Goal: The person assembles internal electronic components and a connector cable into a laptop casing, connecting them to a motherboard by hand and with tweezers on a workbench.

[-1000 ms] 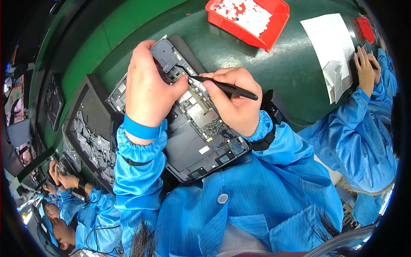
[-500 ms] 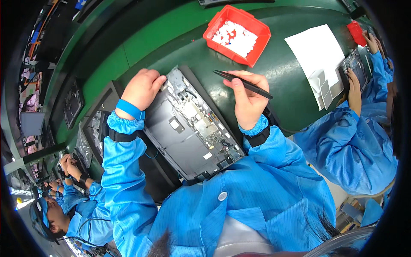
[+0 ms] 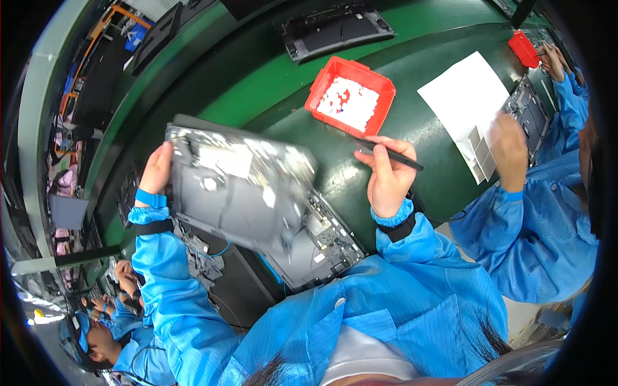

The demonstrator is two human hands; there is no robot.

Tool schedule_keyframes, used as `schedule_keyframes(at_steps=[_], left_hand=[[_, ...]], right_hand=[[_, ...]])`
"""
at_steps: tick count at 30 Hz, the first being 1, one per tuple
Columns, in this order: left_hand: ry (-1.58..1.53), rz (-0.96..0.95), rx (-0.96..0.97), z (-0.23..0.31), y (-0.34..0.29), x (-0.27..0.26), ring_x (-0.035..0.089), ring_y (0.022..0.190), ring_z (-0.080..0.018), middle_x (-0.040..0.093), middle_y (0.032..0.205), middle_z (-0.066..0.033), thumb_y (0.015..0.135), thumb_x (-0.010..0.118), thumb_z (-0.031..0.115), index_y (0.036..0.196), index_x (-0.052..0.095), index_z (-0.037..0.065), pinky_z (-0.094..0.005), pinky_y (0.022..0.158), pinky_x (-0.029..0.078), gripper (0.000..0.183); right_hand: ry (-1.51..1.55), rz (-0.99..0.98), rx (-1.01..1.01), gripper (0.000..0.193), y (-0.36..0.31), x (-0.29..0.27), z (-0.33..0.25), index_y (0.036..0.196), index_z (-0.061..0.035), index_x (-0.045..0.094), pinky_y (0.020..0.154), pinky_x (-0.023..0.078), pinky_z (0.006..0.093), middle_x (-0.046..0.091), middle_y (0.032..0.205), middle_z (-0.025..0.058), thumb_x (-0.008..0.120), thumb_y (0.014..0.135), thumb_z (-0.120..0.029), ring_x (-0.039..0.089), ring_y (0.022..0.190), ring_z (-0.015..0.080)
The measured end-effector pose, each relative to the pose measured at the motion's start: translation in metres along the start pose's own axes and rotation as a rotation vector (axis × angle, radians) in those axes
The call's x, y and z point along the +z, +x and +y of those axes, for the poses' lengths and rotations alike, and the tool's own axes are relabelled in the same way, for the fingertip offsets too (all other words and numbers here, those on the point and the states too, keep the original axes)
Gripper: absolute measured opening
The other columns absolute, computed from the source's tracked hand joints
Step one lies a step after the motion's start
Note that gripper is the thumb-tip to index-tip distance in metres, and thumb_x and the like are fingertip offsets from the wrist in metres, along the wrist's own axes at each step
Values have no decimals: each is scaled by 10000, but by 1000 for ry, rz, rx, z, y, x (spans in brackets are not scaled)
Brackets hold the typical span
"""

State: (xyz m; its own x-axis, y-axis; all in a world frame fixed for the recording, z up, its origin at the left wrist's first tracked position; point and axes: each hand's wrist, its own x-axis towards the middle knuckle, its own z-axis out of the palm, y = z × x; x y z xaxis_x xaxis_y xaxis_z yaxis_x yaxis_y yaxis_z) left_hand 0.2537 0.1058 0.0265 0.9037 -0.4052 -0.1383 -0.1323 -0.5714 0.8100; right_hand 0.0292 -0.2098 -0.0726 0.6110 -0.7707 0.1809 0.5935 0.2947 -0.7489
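My left hand [image 3: 156,168] grips the left edge of an opened laptop base [image 3: 222,206], which is raised, tilted and blurred by motion. Its circuit board and bare grey tray face up. Below its right end lies a second laptop base [image 3: 328,248], partly covered, its board showing close to my body. Black tweezers [image 3: 402,158] are pinched between the fingers of my right hand [image 3: 391,180], over the table just right of both bases. Their tips point toward the near side of a red bin [image 3: 388,106] holding many small white pieces [image 3: 347,100].
White paper [image 3: 465,93] with a sheet of grey squares [image 3: 479,154] lies to the right. Beside it a co-worker's hand [image 3: 508,145] is near another laptop base [image 3: 531,119]. One more base [image 3: 338,32] rests at the back. Crumpled clear plastic [image 3: 199,257] lies at left.
My left hand has swung left, carrying the upper laptop base off the one beneath, which now shows. My right hand still holds the tweezers. The co-worker's near hand has lifted, and the view has shifted.
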Motion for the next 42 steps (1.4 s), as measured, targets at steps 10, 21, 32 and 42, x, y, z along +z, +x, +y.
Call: schedule_keyframes(at_steps=[10, 21, 32, 42], left_hand=[[707, 763, -479, -98, 128, -44, 564, 954, -373, 606, 952, -240, 831, 414, 574, 961, 629, -15, -424, 824, 441, 640], [-92, 101, -319, 70, 227, 188, 593, 527, -261, 578, 756, -146, 767, 664, 372, 860, 551, -89, -335, 464, 497, 483], [-835, 157, -367, 96, 222, 222, 530, 735, -213, 521, 828, -96, 777, 679, 296, 921, 534, 61, -320, 545, 525, 312], [-483, 30, 5, 2, 144, 26, 545, 552, -122, 592, 766, -7, 822, 631, 344, 1031, 539, 82, -250, 425, 381, 348]], right_hand=[[-6, -64, 23, 158, -12, 8, 3, 951, 6, 439, 748, 545, 321, 577, 985, 161, 531, 837, 63, 598, 943, 233], [11, -75, 3, 148, -13, 15, 7, 948, 20, 449, 757, 528, 297, 582, 981, 159, 548, 840, 43, 600, 884, 187], [13, -93, 21, 158, -16, 13, 8, 949, 24, 457, 758, 519, 283, 579, 983, 148, 564, 834, 39, 597, 859, 166], [19, -23, -216, 159, -7, 10, -3, 958, 28, 415, 721, 564, 342, 553, 1009, 188, 523, 844, 52, 595, 906, 226]])
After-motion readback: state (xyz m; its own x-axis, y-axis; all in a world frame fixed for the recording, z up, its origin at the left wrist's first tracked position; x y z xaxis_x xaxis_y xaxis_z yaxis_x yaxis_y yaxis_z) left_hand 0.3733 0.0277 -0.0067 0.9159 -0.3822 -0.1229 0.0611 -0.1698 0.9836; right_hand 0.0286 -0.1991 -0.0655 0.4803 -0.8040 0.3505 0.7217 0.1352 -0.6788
